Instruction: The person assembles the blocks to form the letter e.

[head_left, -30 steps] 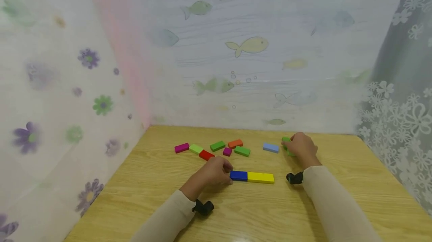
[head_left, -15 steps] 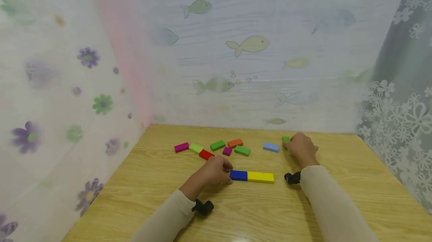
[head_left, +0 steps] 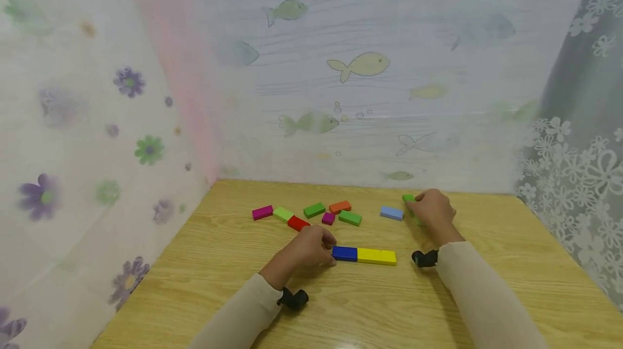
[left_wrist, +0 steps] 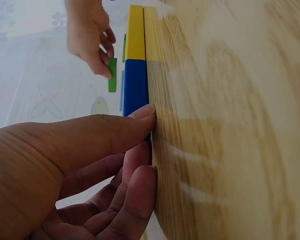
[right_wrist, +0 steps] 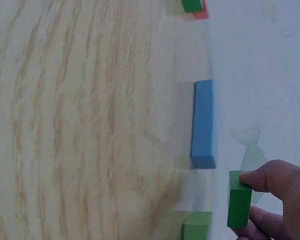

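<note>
My left hand (head_left: 310, 246) pinches the left end of a dark blue block (head_left: 344, 254), thumb on one side and fingers curled at the other. A yellow block (head_left: 377, 256) lies end to end with the blue one, forming a straight row on the table. Toward the back right, my right hand (head_left: 432, 212) holds a small green block (right_wrist: 239, 200) between thumb and fingers. Beside that block in the right wrist view lies another green block (right_wrist: 196, 225), mostly hidden by the hand in the head view. To the hand's left is a light blue block (head_left: 391, 213).
On the wooden table (head_left: 350, 311), a magenta block (head_left: 263, 212), a lime block (head_left: 283, 215) and a red block (head_left: 298, 224) lie at the back left. An orange block (head_left: 340, 206), a small magenta cube (head_left: 328, 218) and green blocks (head_left: 350, 217) sit mid-back. Patterned cloth borders the table.
The green block in my right hand has shifted slightly left and up, away from the green block beneath it. My left hand and the blue and yellow row stay put.
</note>
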Motion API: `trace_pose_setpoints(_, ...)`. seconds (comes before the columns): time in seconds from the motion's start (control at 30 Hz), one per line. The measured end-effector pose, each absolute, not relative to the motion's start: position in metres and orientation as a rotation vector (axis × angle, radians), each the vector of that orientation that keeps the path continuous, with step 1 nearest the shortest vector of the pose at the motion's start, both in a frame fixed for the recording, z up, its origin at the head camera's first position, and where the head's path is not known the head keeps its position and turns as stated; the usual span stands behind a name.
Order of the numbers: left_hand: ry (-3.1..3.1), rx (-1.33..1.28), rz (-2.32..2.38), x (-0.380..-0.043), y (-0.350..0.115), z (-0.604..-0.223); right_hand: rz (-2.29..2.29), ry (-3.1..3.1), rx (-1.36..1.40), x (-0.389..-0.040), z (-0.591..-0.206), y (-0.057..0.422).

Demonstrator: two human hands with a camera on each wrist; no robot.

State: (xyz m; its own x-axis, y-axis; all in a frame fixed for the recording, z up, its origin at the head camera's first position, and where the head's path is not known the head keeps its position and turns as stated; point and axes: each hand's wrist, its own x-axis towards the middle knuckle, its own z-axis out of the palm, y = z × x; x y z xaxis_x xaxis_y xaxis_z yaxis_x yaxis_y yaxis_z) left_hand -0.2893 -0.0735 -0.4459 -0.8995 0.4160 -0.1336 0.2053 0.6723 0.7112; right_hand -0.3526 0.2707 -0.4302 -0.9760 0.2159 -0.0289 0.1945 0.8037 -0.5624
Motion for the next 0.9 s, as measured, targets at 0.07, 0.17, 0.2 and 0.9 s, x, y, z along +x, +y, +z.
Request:
trace_pose_setpoints(0.07, 2.608, 0.492, 1.051, -0.290, -0.074, -0.446, 0.924, -2.933, -0.322, -0.350, -0.427, 0.269)
trace_pose_setpoints(0.17, 2.613, 0.500, 1.047, -0.290, -0.074, -0.447, 0.940, -2.917, -0.306, -0.346, -0.423, 0.267)
trace_pose_setpoints(0.2, 2.614, 0.505, 1.047, -0.291, -0.075, -0.448, 0.943, -2.909, -0.297, -0.344, -0.422, 0.266)
trace_pose_setpoints(0.9, 2.604, 0.490, 1.058, -0.290, -0.075, -0.450, 1.014, -2.846, -0.118, -0.303, -0.419, 0.251)
